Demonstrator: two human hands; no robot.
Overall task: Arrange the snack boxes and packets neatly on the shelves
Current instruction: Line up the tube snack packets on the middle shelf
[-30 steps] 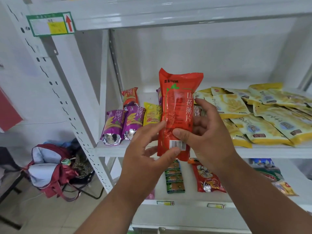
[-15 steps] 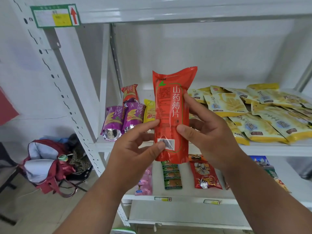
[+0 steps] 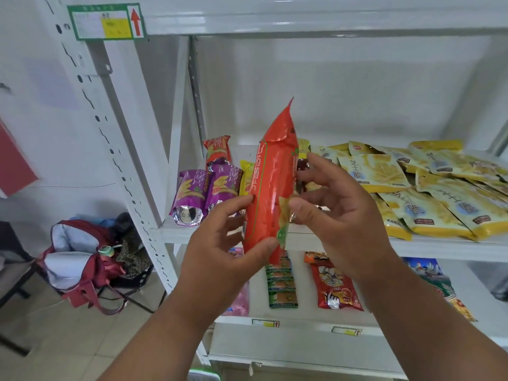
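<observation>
shelving unit (image 3: 308, 240), white metal, open tiers; middle tier part-filled, lower tier sparse.
yellow packets (image 3: 428, 193), many, lying flat and overlapping across the right of the middle tier; untidy.
purple packets (image 3: 204, 192), two, side by side at the left front of that tier, foil ends outward; a small orange-red packet (image 3: 218, 149) behind them.
lower tier: red snack bag (image 3: 334, 284) and a strip of green sachets (image 3: 281, 284), lying flat, apart.
red packet (image 3: 270, 193), long, glossy, puffed with air, crimped top seam pointing up, turned nearly edge-on; held upright in the air in front of the middle tier, just right of the purple packets, not resting on any shelf.
left hand (image 3: 220, 251): thumb and fingertips pinched on the packet's lower left edge.
right hand (image 3: 338, 210): thumb pressing the packet's right edge, fingers spread behind it; grip looks light.
risk, judged: the slick film may slip from so light a pinch; set down upright, the tall packet would likely topple onto the purple ones; pushed in carelessly, it could nudge the yellow pile further askew.
</observation>
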